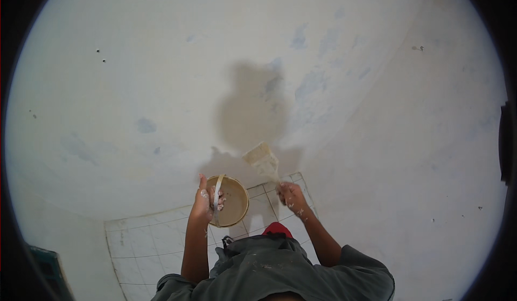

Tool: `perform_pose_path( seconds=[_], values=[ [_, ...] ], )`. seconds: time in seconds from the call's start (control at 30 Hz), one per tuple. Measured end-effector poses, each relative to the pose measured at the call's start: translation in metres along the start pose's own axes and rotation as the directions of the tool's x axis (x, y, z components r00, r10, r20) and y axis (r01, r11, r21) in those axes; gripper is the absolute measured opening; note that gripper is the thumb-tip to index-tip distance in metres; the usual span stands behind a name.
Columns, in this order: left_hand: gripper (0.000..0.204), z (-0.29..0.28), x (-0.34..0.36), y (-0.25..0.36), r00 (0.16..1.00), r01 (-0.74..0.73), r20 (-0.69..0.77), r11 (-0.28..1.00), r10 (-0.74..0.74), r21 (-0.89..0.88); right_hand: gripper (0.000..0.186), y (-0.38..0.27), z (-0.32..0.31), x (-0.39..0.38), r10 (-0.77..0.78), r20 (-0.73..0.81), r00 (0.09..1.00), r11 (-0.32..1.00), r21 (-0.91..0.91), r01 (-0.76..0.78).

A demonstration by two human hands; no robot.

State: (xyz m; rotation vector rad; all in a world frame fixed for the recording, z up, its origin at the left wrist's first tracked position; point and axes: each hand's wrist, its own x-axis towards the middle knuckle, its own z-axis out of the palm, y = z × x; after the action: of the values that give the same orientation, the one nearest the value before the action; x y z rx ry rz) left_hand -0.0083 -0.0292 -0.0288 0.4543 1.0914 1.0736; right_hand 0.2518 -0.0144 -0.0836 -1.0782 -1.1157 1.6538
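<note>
My left hand (203, 203), specked with white, is closed around the pale handle (218, 189) of a bucket (235, 206). The bucket is round and yellowish-brown inside, and its contents are hard to make out. With my right hand (292, 196), also white-spotted, I grip a wide flat paintbrush (263, 160). Its pale bristle end points up and to the left, to the right of the bucket and above its rim. I cannot tell whether the bristles touch the wall (177, 85).
The wall has bluish patches (311, 85) and small dark holes (100, 56). Another wall (420, 155) meets it at the right. White tiles (137, 247) cover the floor beneath me. A dark green frame (48, 266) stands at the lower left.
</note>
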Motion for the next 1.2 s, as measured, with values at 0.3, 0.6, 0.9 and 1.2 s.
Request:
perform_pose_path(
  seconds=[0.3,0.6,0.9,1.2],
  values=[
    [0.071,0.002,-0.008,0.006,0.993,0.063,-0.098,0.998,-0.064,-0.008,0.03,-0.093,-0.008,0.036,-0.397,-0.256,0.882,0.877,-0.388,0.282],
    [0.072,-0.007,-0.014,-0.002,0.984,0.084,-0.151,0.993,-0.097,-0.087,0.03,-0.098,-0.015,0.08,-0.522,-0.328,0.787,0.834,-0.389,0.391],
    [0.071,-0.007,-0.013,-0.01,0.973,0.053,-0.219,0.996,-0.067,-0.071,0.033,-0.083,-0.005,0.096,-0.472,-0.264,0.841,0.853,-0.376,0.361],
    [0.072,-0.009,-0.014,-0.014,0.975,-0.013,-0.223,0.997,-0.004,-0.074,0.031,-0.064,-0.015,0.102,-0.534,-0.24,0.811,0.804,-0.441,0.399]
  ],
)
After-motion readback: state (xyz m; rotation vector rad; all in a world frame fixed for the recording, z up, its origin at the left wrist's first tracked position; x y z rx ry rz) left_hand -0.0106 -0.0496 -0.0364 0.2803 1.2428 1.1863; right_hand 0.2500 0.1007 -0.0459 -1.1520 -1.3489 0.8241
